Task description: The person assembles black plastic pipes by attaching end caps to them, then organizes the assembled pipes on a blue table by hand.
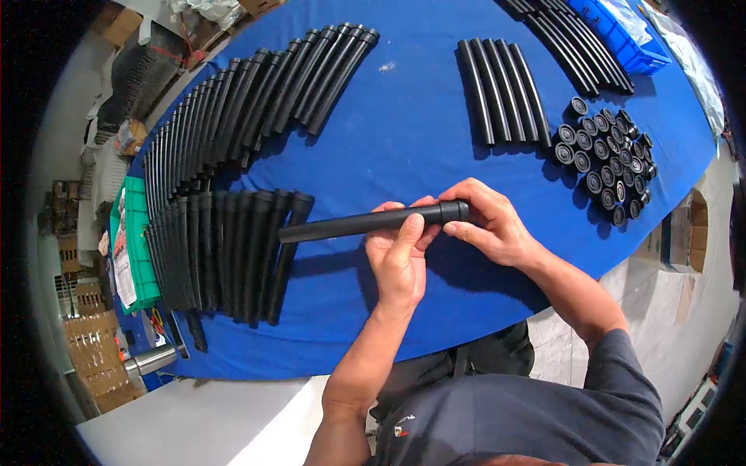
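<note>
A long black tube (334,226) with a wider cap (454,211) on its right end lies level above the blue cloth. My left hand (398,252) is closed around the tube's right half, thumb on top. The fingers of my right hand (491,225) grip the capped end. Left of the hands, capped black tubes lie in two rows, an upper one (287,85) and a lower one (233,248). Several plain black tubes (501,93) lie side by side beyond my right hand. Loose round black caps (606,155) are clustered to their right.
The blue cloth (388,116) covers the table. More black tubes (571,43) and a blue crate (633,46) are at the upper right. A green crate (141,248) stands at the left edge. Boxes (691,233) sit on the floor at the right.
</note>
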Demonstrator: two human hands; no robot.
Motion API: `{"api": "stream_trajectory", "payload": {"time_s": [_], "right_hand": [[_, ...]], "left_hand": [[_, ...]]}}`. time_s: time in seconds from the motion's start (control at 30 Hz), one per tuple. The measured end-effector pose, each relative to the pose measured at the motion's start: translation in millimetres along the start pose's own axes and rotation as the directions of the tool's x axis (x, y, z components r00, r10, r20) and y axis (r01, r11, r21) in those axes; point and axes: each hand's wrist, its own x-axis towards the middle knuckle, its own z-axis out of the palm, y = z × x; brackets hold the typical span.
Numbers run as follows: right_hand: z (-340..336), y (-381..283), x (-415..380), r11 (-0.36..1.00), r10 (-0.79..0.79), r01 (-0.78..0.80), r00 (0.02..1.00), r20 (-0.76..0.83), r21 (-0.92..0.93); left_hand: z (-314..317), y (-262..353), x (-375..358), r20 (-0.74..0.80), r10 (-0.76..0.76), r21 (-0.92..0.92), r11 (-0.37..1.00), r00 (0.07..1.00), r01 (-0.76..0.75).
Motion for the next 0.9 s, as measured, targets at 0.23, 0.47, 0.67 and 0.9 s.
{"api": "stream_trajectory", "payload": {"time_s": [0.23,0.47,0.67,0.9], "right_hand": [[-8,16,7,0.982,0.016,0.026,0.977,-0.214,0.189],[-23,8,10,0.96,0.244,-0.215,0.957,-0.157,0.182],[-21,6,9,0.993,0.079,-0.094,0.979,-0.187,-0.073],[-16,15,7,0.958,-0.168,0.115,0.967,-0.192,-0.262]], "left_hand": [[-1,40,46,0.188,-0.04,-0.099,0.993,0.981,0.059],[-9,8,62,0.217,-0.084,-0.146,0.982,0.973,0.117],[-10,7,55,0.196,-0.084,-0.165,0.979,0.977,0.117],[-13,11,57,0.206,-0.071,-0.079,0.993,0.976,0.089]]}}
